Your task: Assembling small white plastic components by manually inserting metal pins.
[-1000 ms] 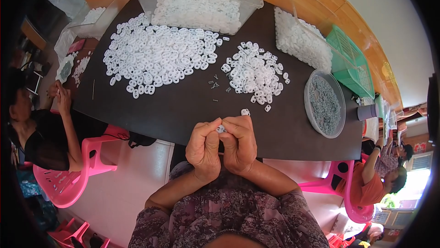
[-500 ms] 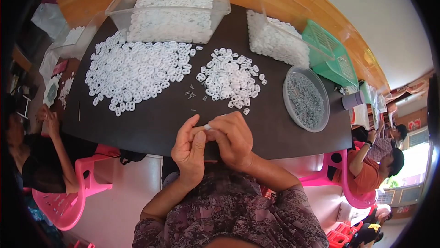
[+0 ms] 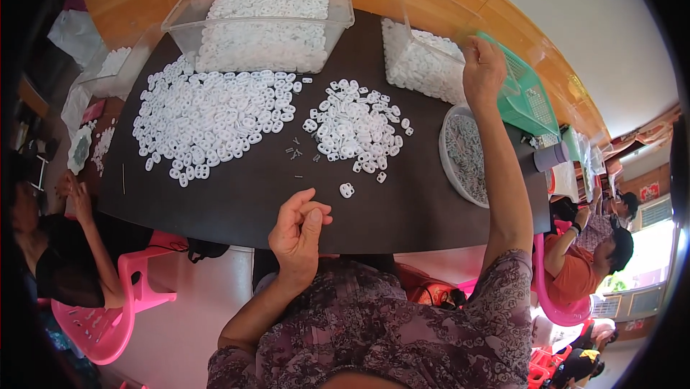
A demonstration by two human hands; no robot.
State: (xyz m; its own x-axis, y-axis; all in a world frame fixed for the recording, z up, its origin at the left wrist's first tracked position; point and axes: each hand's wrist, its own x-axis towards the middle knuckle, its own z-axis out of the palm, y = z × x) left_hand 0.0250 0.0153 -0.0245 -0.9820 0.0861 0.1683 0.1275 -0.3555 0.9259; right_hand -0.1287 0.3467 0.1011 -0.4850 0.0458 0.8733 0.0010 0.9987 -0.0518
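Note:
My left hand (image 3: 296, 238) hovers at the table's near edge, fingers loosely bent and apart, with nothing visible in it. My right hand (image 3: 484, 69) reaches far right to the rim of a clear bin (image 3: 424, 66) of white pieces. Its fingers are curled, and whatever they may hold is hidden. Just beyond my left hand a single white piece with holes (image 3: 346, 190) lies on the dark table (image 3: 237, 213). Farther off is a small heap of white pieces (image 3: 356, 123). My right forearm partly covers a round clear tub (image 3: 463, 163) of small grey metal pins.
A large pile of white pieces (image 3: 215, 112) spreads at left, before a big clear bin (image 3: 269, 30). Several loose pins (image 3: 295, 152) lie between the piles. A green basket (image 3: 528, 98) and a grey-purple cup (image 3: 551, 157) stand at right. Other people sit on both sides.
My right hand has left my left hand and swung far right to the bin. A single white piece now lies apart from the small heap. My left hand has barely moved.

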